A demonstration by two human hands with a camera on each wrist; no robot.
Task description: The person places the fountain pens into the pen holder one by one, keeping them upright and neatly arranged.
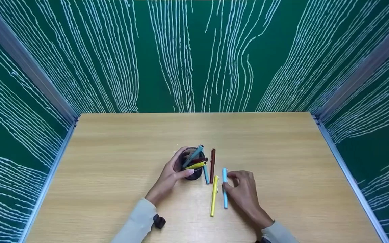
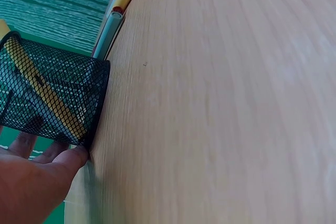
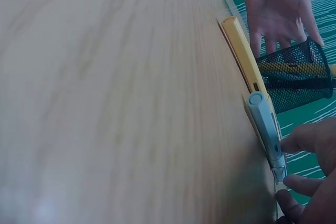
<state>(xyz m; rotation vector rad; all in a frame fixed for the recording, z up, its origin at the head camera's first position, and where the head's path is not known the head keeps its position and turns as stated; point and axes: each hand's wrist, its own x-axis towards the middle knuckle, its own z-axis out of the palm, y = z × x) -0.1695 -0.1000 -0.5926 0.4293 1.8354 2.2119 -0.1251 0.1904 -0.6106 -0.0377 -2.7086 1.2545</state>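
My left hand (image 1: 171, 177) holds a black mesh pen cup (image 2: 52, 87) round its side, the thumb near its rim in the head view. Inside the cup lean a teal pen (image 1: 193, 155), a dark red pen (image 1: 199, 159) and a yellow pen (image 1: 196, 165). To the right, my right hand (image 1: 243, 189) has thumb and forefinger at a light blue pen (image 3: 265, 124) lying on the table, fingers bent at its side. Just left of that pen lies another yellow pen (image 1: 214, 199). Close by the cup lie a brown-red pen (image 1: 212, 165) and a teal-blue pen (image 1: 206, 173).
The pale wooden table (image 1: 120, 141) carries all of this. Green panels with white wavy lines (image 1: 167, 50) rise behind it and on both sides, meeting at metal edge strips (image 1: 349, 182). A black strap piece (image 1: 159, 221) sits at the left sleeve.
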